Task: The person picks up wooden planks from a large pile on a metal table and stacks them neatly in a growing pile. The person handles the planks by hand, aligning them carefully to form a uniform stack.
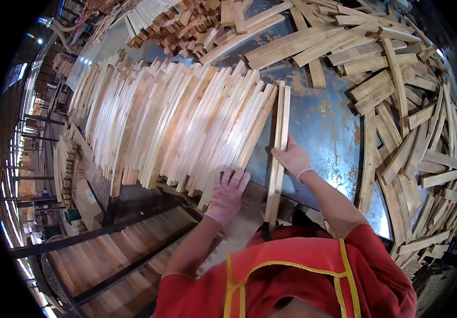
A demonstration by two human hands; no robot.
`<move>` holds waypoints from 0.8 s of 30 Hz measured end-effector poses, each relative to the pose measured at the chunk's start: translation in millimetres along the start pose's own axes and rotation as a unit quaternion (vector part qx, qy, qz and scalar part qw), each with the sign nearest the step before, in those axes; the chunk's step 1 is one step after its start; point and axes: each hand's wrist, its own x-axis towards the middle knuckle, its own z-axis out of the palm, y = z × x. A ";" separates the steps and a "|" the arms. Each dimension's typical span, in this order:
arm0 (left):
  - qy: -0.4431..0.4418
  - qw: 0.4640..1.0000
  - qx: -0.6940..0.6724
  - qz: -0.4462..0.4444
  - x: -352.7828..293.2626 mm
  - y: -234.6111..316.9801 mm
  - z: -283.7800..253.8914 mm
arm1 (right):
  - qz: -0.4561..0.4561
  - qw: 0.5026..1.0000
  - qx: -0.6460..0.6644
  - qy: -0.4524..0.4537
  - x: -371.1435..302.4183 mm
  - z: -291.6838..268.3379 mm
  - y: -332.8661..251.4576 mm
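Note:
In a pale pink work glove, my right hand (293, 158) grips a pair of long wooden strips (280, 124) from their right side. The strips stand on edge side by side, with their near ends reaching past the table edge toward my body. My left hand (226, 195), gloved alike, lies with its fingers stretched out against the near ends of a long row of wooden slats (186, 114). These slats are packed closely on edge, and their near ends are uneven. A narrow gap parts the held strips from the row's right end.
The blue-grey metal table (321, 124) is worn and stained. Loose boards (393, 100) lie in a jumbled heap along the right and far right. A pile of short wood pieces (186, 26) sits at the back. At lower left, a dark frame (106, 230) holds more boards.

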 end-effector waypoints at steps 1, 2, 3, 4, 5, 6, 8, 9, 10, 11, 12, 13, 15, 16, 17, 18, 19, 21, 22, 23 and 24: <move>0.023 0.997 -0.056 -0.041 0.3 6.3 -4.0 | -0.012 1.000 0.024 -0.007 4.0 7.8 -4.1; 0.045 0.989 -0.111 -0.081 1.7 13.0 -9.6 | -0.025 0.998 0.049 -0.014 8.8 15.7 -6.1; 0.037 0.988 -0.119 -0.093 4.6 18.5 -10.5 | -0.076 0.994 0.076 -0.027 14.2 25.4 -11.3; 0.029 0.986 -0.127 -0.104 9.6 23.5 -11.4 | -0.088 0.988 0.113 -0.055 15.5 21.8 -6.8; 0.020 0.983 -0.135 -0.119 9.0 21.8 -11.6 | -0.099 0.980 0.148 -0.090 11.6 17.7 -12.3; 0.009 0.984 -0.138 -0.112 3.0 15.5 -15.7 | -0.116 0.971 0.163 -0.128 1.6 1.4 -12.6; -0.005 0.985 -0.148 -0.092 -4.7 3.2 -20.3 | -0.133 0.976 0.069 0.155 -9.5 -24.3 36.3; 0.043 0.977 -0.160 -0.134 -24.2 -4.2 -14.0 | -0.058 0.973 -0.027 0.221 -38.6 -55.1 18.6; 0.095 0.968 -0.171 -0.160 -38.6 -11.4 -11.6 | -0.005 0.918 -0.195 0.345 -45.3 -83.8 54.6; 0.143 0.954 -0.179 -0.191 -56.3 -19.5 -6.9 | 0.046 0.886 -0.241 0.393 -74.6 -103.6 67.8; 0.166 0.941 -0.178 -0.236 -69.4 -31.5 -0.8 | 0.117 0.879 -0.266 0.377 -82.0 -122.2 122.7; 0.181 0.927 -0.175 -0.279 -85.8 -45.7 7.8 | 0.095 0.846 -0.318 0.417 -90.0 -122.9 173.4; 0.185 0.870 -0.234 -0.393 -115.2 -66.3 26.7 | 0.042 0.822 -0.322 0.469 -87.4 -112.1 221.9; 0.170 0.821 -0.297 -0.458 -129.5 -72.2 34.7 | 0.016 0.834 -0.277 0.477 -83.3 -107.3 230.8; 0.152 0.763 -0.356 -0.518 -144.7 -75.7 43.5 | -0.008 0.844 -0.231 0.483 -82.5 -99.7 237.5; 0.153 0.703 -0.422 -0.552 -151.7 -82.9 55.4 | -0.003 0.895 -0.072 0.440 -77.8 -89.1 230.2; 0.152 0.637 -0.485 -0.580 -156.5 -89.3 67.7 | 0.004 0.920 0.088 0.382 -73.4 -70.7 223.7; 0.154 0.517 -0.617 -0.574 -158.6 -100.8 90.1 | 0.035 0.906 0.311 0.283 -71.7 -17.5 199.2; 0.141 0.457 -0.666 -0.573 -146.0 -103.1 86.5 | 0.059 0.889 0.377 0.253 -73.5 17.0 179.9; 0.124 0.395 -0.711 -0.569 -130.3 -105.9 76.1 | 0.057 0.888 0.377 0.259 -73.3 51.1 146.5; 0.111 0.329 -0.749 -0.564 -117.3 -110.0 69.5 | 0.073 0.909 0.332 0.240 -79.5 76.6 110.9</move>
